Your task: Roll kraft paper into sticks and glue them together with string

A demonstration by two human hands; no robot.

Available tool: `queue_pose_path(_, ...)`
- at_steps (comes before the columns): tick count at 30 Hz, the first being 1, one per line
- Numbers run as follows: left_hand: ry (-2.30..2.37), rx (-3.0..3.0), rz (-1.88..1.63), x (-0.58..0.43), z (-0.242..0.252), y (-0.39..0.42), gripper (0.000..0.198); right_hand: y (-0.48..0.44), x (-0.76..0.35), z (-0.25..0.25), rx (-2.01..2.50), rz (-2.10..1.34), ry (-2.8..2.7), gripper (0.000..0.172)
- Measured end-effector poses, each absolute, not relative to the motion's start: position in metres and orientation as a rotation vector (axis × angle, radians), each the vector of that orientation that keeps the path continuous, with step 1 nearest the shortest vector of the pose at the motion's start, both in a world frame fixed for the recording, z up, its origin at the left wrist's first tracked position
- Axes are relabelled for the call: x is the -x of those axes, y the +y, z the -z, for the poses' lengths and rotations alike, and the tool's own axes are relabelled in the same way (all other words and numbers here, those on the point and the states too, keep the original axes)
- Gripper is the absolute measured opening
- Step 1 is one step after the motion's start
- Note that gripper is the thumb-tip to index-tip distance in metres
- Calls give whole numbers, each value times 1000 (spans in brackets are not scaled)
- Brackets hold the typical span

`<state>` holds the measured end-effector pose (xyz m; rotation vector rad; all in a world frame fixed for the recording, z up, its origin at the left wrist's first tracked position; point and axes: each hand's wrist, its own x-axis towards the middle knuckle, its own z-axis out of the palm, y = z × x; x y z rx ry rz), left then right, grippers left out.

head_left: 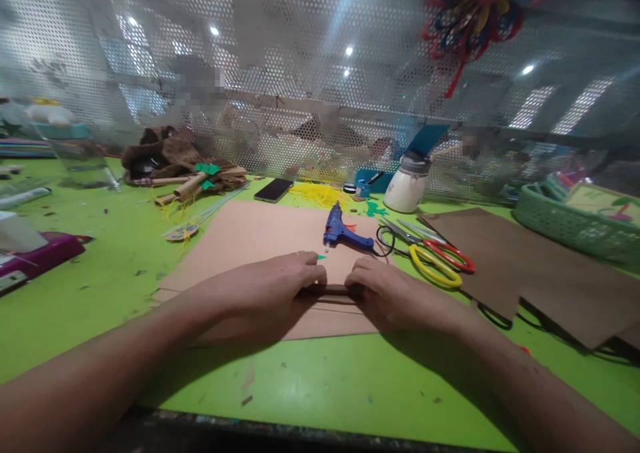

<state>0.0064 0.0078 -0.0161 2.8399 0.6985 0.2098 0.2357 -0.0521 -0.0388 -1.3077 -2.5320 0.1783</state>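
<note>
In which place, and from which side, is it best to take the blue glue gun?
Probably by the handle, coming from the right: the glue gun lies on its side, nozzle pointing away from the person, and the handle extends rightward beyond the right hand.

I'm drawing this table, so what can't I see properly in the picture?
All in the head view:
- Ends of the brown strip: covered by the left hand and right hand.
- Rest of the green basket: cut off by the right edge.
- Rest of the purple holder: cut off by the left edge.
- Things behind the perforated screen: blurred, partly hidden by it.
</note>
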Motion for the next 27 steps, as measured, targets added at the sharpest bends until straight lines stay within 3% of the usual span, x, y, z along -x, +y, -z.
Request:
queue_pose_path(11,572,-2877,-77,-4,11,16,18,-59,-231,33,1310,-120,-2550,12)
queue_pose_path(22,703,-3065,-415,-24,27,0,25,-50,-208,43,1473,248,-2478,20)
queue_pose_path(27,745,-3016,-436,-23,30,0,20,-50,-205,44,1525,241,-2403,15)
